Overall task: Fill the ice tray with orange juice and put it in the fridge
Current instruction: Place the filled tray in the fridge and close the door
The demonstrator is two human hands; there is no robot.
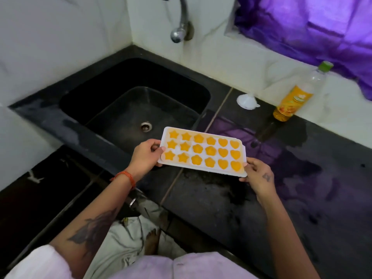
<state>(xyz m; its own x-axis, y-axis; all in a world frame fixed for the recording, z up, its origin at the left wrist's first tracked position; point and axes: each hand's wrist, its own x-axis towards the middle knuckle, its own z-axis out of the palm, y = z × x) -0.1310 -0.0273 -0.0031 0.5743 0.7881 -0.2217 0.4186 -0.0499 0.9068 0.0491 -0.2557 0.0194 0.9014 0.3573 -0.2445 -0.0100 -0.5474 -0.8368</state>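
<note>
Both hands, the left hand [146,155] and the right hand [259,175], pinched the ends of the full ice tray [203,152] above the surface [261,208] beside the sink [128,101], so any small tilt could spill juice.

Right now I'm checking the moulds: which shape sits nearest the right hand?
The heart cells, the two columns at the tray's right end beside the right hand; stars are far left, flowers middle.

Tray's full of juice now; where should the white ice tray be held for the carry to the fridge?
By its two short ends, as now: left hand and right hand pinching the rim of the white plastic ice tray from opposite sides. The moulds look brim-full, so holding both ends probably keeps it level.
</note>
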